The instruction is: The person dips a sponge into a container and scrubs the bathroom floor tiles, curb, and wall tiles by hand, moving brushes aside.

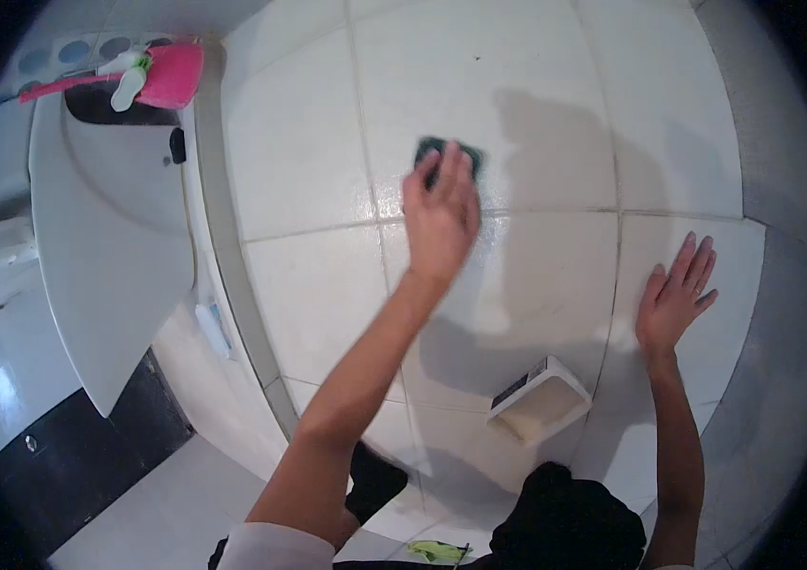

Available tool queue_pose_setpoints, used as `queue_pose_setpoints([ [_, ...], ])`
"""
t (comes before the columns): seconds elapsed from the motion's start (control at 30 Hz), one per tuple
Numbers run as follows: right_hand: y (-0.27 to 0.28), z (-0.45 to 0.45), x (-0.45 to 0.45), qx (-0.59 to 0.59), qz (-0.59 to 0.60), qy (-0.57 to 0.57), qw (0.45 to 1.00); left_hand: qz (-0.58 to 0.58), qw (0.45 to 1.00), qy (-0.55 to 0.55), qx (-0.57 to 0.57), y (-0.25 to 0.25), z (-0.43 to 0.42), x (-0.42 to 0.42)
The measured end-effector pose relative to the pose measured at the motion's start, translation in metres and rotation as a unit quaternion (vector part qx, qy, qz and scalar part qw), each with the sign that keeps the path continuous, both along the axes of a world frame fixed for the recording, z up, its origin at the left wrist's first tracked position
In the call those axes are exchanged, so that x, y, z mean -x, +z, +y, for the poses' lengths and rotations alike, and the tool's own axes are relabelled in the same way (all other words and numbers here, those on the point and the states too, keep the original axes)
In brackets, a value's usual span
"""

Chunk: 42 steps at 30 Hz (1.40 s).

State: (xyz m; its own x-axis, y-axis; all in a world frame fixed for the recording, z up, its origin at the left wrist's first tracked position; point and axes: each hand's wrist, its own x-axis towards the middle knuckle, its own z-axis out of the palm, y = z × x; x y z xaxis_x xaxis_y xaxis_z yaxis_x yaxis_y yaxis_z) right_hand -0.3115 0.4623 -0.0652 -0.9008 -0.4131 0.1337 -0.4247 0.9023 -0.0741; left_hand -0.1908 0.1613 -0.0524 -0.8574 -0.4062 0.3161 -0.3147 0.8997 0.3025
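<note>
My left hand (pixel 441 214) presses a dark green scouring pad (pixel 468 155) against the white floor tiles (pixel 299 123). Its fingers lie over the pad, slightly blurred, and hide much of it. The tiles around the pad look wet and shiny, close to a grout line. Out to the right, my right hand (pixel 674 299) rests flat on a tile with its fingers spread and a ring on one of them. A white rectangular tub (pixel 570 389) stands tilted in view between my knees and my right hand, with something pale beige inside.
On the left a raised ledge (pixel 232 247) edges the floor, with a white basin-like surface (pixel 109 209) beyond it. A pink dustpan (pixel 173 78) and a white brush (pixel 128 87) lie at upper left. A grey wall (pixel 788 275) bounds the right side. A yellow-green item (pixel 439 550) lies near my body.
</note>
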Motion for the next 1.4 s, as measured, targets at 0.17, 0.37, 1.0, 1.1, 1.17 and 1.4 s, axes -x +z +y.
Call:
queue_pose_setpoints([
  [0.17, 0.004, 0.0, -0.002, -0.006, -0.012, 0.003, 1.0, 0.007, 1.0, 0.005, -0.005, -0.001, -0.082, 0.046],
  [0.37, 0.002, 0.0, -0.001, -0.011, -0.007, -0.006, 1.0, -0.013, 0.998, -0.032, -0.046, -0.008, 0.021, -0.019],
  [1.0, 0.002, -0.001, -0.001, -0.026, 0.0, -0.008, 1.0, -0.001, 0.999, -0.029, -0.023, 0.005, 0.006, 0.027],
  [1.1, 0.004, 0.0, -0.003, -0.022, -0.002, -0.003, 1.0, -0.058, 0.994, -0.056, -0.071, 0.015, 0.064, -0.055],
  [1.17, 0.004, -0.002, -0.002, -0.021, -0.002, -0.004, 1.0, -0.133, 0.987, -0.045, -0.082, 0.03, 0.07, -0.098],
  [1.4, 0.005, -0.002, -0.003, -0.017, -0.012, -0.015, 1.0, -0.148, 0.954, 0.246, 0.09, -0.004, -0.122, -0.161],
])
